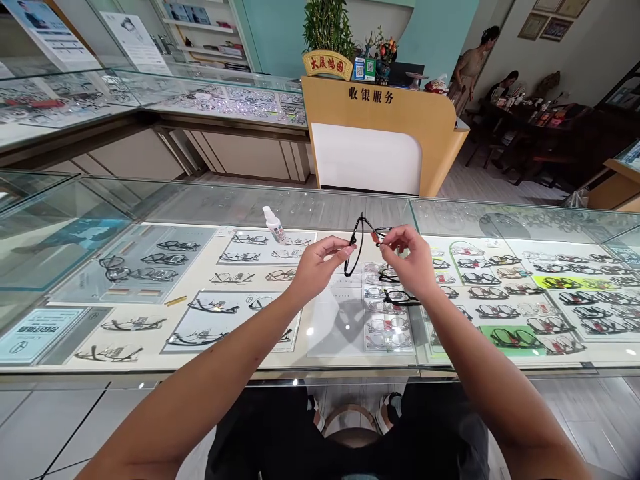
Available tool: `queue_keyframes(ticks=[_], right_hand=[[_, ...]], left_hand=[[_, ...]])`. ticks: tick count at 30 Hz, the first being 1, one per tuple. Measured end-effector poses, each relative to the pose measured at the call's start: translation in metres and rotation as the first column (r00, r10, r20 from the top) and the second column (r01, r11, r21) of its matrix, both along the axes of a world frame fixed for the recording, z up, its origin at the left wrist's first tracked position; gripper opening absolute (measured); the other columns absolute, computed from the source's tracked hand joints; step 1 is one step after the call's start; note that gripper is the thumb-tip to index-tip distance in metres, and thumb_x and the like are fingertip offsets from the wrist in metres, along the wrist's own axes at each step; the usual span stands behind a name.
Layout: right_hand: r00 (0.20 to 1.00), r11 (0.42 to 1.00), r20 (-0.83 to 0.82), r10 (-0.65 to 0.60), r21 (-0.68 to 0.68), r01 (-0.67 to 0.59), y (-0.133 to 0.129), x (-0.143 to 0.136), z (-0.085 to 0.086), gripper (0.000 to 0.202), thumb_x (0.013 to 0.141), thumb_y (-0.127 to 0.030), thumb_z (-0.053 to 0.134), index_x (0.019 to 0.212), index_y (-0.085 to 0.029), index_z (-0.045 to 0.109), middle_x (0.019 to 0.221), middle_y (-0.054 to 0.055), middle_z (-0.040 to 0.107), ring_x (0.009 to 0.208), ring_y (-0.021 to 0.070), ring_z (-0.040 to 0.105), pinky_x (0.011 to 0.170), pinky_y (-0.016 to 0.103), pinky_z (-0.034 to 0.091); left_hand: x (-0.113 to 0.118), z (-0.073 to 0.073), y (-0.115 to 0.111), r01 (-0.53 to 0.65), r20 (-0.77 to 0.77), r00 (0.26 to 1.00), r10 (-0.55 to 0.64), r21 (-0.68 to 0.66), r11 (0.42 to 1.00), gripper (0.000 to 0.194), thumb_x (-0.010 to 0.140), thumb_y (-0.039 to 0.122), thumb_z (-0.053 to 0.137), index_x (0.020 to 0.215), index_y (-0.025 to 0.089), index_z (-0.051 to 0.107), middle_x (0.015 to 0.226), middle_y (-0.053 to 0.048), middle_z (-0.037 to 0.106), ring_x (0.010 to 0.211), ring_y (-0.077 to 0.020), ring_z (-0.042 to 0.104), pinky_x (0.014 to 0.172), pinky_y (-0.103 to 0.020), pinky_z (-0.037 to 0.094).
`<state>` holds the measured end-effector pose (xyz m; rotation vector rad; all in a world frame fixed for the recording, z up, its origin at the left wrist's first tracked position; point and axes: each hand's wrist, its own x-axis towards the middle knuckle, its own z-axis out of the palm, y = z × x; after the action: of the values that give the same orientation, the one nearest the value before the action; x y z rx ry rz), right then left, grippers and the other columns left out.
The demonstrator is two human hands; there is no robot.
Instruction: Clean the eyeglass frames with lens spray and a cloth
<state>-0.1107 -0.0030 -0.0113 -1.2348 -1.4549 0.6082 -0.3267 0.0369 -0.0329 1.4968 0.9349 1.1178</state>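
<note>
A pair of black-framed eyeglasses [361, 245] is held up over the glass counter between my two hands, seen nearly edge-on. My left hand [320, 265] pinches it at the left side with thumb and fingertips. On the other side, my right hand [410, 259] has thumb and forefinger closed on a temple arm. A small red-orange tag [375, 237] shows near the right fingers. Another black pair of glasses [400, 298] lies below my right hand; whether on or under the glass I cannot tell. A white spray bottle [275, 225] stands to the left.
The glass display counter [280, 368] spans the front, with rows of eyeglasses beneath its top. A yellow strip [176, 301] lies at left. Beyond stand a wooden cashier desk [445, 113] and a second showcase [200, 81]. Two people are at the far right.
</note>
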Motion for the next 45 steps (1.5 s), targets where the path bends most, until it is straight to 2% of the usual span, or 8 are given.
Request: queue_keyframes(ticks=[8,11,17,19,22,26,34,45], right_hand=[[0.93,0.946,0.229,-0.286,0.22,0.237,0.002,0.026,0.013,0.005,0.091,-0.027,0.069,0.093,-0.025,0.065,0.093,0.001,0.073,0.087,0.0214,0.062,0.082,0.038,0.048],[0.887,0.915,0.309,-0.343,0.322,0.242,0.002,0.029,0.015,0.004,0.092,-0.025,0.068,0.095,-0.026,0.065,0.095,0.003,0.073,0.087,0.0234,0.061,0.081,0.04,0.048],[0.836,0.839,0.415,-0.359,0.535,0.095,-0.007,0.006,0.006,0.003,0.096,-0.022,0.063,0.096,-0.025,0.063,0.094,0.006,0.073,0.086,0.0246,0.061,0.079,0.04,0.049],[0.866,0.878,0.406,-0.291,0.473,0.073,-0.011,-0.004,0.003,0.003,0.096,-0.027,0.066,0.095,-0.025,0.064,0.089,0.005,0.072,0.081,0.023,0.061,0.076,0.039,0.049],[0.944,0.978,0.308,-0.12,0.202,0.059,-0.014,-0.013,-0.001,0.014,0.096,-0.038,0.069,0.095,-0.024,0.068,0.082,0.002,0.07,0.068,0.0182,0.056,0.068,0.035,0.046],[0.998,0.996,0.056,-0.002,-0.089,0.007,-0.008,-0.015,-0.008,0.02,0.094,-0.043,0.069,0.091,-0.023,0.071,0.087,0.002,0.071,0.063,0.0145,0.052,0.062,0.032,0.043],[0.984,0.968,-0.176,0.019,-0.242,-0.062,-0.001,-0.016,-0.012,0.034,0.083,-0.033,0.068,0.115,-0.021,0.072,0.074,-0.004,0.058,0.067,0.0161,0.057,0.063,0.031,0.041],[0.969,0.942,-0.246,0.006,-0.323,-0.087,0.002,-0.014,-0.016,0.075,0.078,-0.028,0.064,0.151,-0.018,0.049,0.074,-0.006,0.065,0.064,0.0163,0.056,0.059,0.03,0.042]], left_hand=[[-0.01,0.016,0.001,0.039,-0.234,0.972,-0.031,0.03,0.999,0.037,0.089,0.06,0.077,0.091,0.024,0.079,0.103,-0.005,0.083,0.097,-0.0245,0.071,0.081,-0.034,0.052],[-0.01,0.016,0.001,0.07,-0.199,0.978,-0.061,0.038,0.997,0.035,0.089,0.059,0.078,0.088,0.024,0.079,0.101,-0.005,0.083,0.099,-0.0249,0.072,0.086,-0.036,0.053],[-0.004,0.01,0.0,-0.067,-0.079,0.994,0.07,0.046,0.997,0.032,0.087,0.056,0.08,0.087,0.024,0.079,0.095,-0.005,0.081,0.09,-0.0229,0.069,0.086,-0.038,0.054],[-0.002,0.008,-0.002,-0.067,-0.082,0.994,0.073,0.07,0.995,0.03,0.088,0.054,0.08,0.087,0.024,0.08,0.095,-0.005,0.081,0.093,-0.0231,0.069,0.09,-0.039,0.052],[0.001,0.006,-0.005,-0.012,-0.101,0.995,0.024,0.116,0.993,0.027,0.088,0.051,0.08,0.088,0.024,0.08,0.097,-0.004,0.081,0.097,-0.0241,0.07,0.094,-0.04,0.05],[0.004,0.002,-0.009,0.056,-0.112,0.993,-0.038,0.162,0.985,0.026,0.09,0.049,0.08,0.088,0.024,0.078,0.1,-0.004,0.08,0.1,-0.0245,0.071,0.093,-0.04,0.048],[0.006,-0.007,-0.007,0.021,-0.112,0.994,0.0,0.185,0.983,0.02,0.093,0.045,0.077,0.093,0.025,0.079,0.101,-0.004,0.079,0.1,-0.0233,0.07,0.09,-0.038,0.047],[0.005,-0.005,-0.007,-0.041,-0.041,0.998,0.048,0.151,0.988,0.024,0.091,0.048,0.079,0.092,0.024,0.08,0.103,-0.006,0.079,0.1,-0.0233,0.07,0.089,-0.038,0.051]])
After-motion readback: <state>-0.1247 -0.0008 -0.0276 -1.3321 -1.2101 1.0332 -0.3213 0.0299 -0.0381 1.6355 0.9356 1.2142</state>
